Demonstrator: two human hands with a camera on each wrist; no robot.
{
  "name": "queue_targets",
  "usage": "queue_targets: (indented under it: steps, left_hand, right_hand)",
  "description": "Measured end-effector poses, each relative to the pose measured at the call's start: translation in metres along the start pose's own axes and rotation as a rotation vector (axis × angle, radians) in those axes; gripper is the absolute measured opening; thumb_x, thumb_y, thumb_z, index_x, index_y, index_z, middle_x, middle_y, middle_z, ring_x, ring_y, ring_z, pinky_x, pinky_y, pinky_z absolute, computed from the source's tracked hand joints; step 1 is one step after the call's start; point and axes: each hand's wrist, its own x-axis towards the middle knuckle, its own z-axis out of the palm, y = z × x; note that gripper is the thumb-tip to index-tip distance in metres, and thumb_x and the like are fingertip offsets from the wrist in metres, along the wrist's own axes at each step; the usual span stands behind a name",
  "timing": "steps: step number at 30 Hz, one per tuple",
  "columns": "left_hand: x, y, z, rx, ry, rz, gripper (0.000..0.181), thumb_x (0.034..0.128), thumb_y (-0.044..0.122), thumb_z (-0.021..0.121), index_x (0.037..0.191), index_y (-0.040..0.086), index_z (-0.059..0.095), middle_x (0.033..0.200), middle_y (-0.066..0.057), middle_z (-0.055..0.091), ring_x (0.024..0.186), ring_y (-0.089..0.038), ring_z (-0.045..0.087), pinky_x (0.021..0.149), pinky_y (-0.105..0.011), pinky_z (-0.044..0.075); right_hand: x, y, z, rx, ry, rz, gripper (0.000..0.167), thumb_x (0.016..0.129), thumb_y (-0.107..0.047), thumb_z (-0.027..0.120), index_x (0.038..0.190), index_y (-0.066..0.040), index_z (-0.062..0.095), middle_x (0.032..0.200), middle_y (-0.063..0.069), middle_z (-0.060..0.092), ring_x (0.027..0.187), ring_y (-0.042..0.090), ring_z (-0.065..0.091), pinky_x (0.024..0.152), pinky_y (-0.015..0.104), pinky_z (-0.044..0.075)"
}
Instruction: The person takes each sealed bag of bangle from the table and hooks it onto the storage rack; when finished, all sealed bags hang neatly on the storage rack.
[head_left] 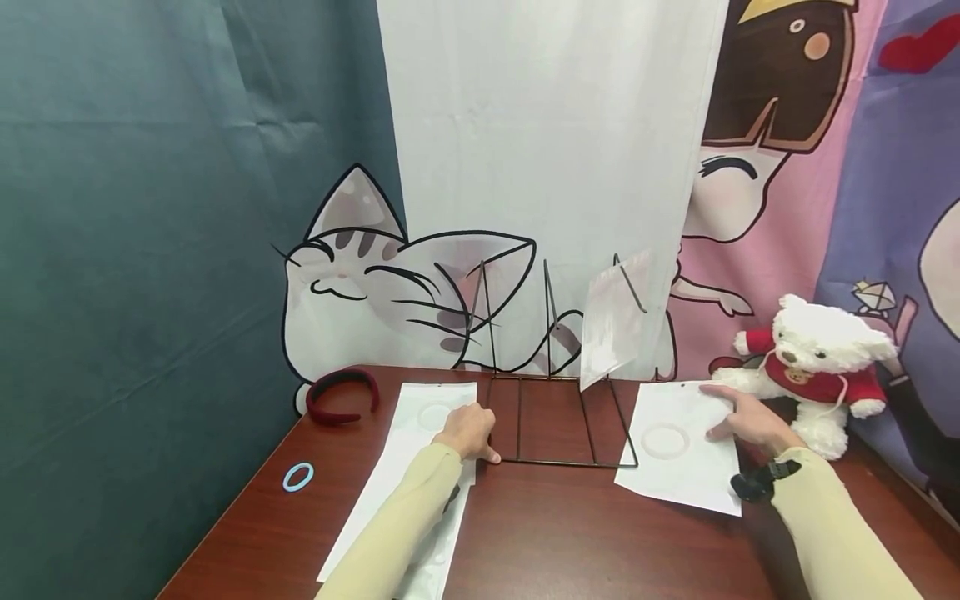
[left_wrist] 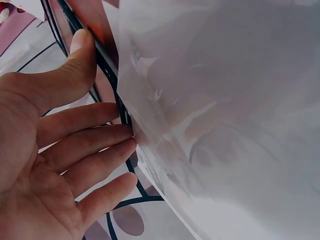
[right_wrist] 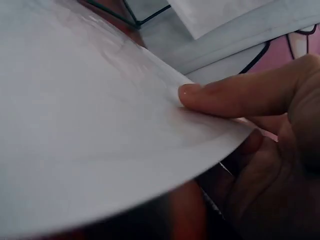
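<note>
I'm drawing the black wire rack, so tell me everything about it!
The black wire rack looks like thin metal: an open base with crossbars, and three peaked dividers at its far side. It stands on the table. The left hand touches its left side, a shiny see-through sleeve rests at its rightmost divider, and its near right corner overlaps a white sheet.

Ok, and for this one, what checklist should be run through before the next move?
1. Left hand touching the black wire rack: ok, at its left edge.
2. Right hand holding the flat white sheet with a round outline: ok, fingers on both faces.
3. Glossy pale sheet standing in the rack: ok, at the rightmost divider.
4. Flat white sheet clear of the rack: not ok, they overlap in the head view.
5. Right hand clear of the white plush bear in red clothing: cannot tell.
</note>
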Motion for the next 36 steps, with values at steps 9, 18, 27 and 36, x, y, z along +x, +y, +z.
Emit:
queue_targets:
  steps: [9,18,27,36]
  left_hand:
    - [0.001,0.0,0.001,-0.007,0.017,-0.001,0.044,0.0652,0.049,0.09,0.073,0.013,0.066,0.07,-0.001,0.063,0.067,-0.018,0.06,0.06,-0.035,0.051]
    - [-0.001,0.0,0.0,-0.015,0.014,-0.006,0.043,0.065,0.049,0.09,0.072,0.013,0.066,0.069,0.0,0.061,0.066,-0.017,0.059,0.06,-0.034,0.05]
    - [-0.002,0.0,0.002,-0.032,0.026,0.003,0.042,0.0638,0.046,0.091,0.072,0.013,0.066,0.072,-0.002,0.064,0.072,-0.021,0.065,0.064,-0.037,0.054]
    - [0.0,0.0,0.003,-0.045,0.019,-0.001,0.042,0.0637,0.046,0.091,0.074,0.012,0.068,0.073,-0.002,0.066,0.071,-0.021,0.064,0.065,-0.036,0.054]
  right_hand:
    - [-0.019,-0.02,-0.006,-0.167,0.276,-0.152,0.063,0.078,-0.007,0.078,0.136,0.003,0.056,0.14,0.04,0.048,0.128,0.058,0.044,0.097,0.071,0.035]
    - [-0.048,-0.055,-0.014,-0.113,0.537,-0.244,0.046,0.087,-0.006,0.073,0.132,-0.007,0.063,0.104,0.026,0.064,0.071,0.01,0.045,0.057,0.025,0.034]
    - [-0.071,-0.088,-0.017,0.044,0.604,-0.357,0.046,0.087,-0.005,0.074,0.132,-0.012,0.066,0.096,-0.021,0.056,0.06,-0.002,0.048,0.051,0.022,0.039]
    - [-0.089,-0.114,-0.016,0.07,0.654,-0.447,0.045,0.081,0.003,0.078,0.124,-0.009,0.07,0.067,-0.019,0.047,0.063,0.004,0.032,0.051,0.025,0.028]
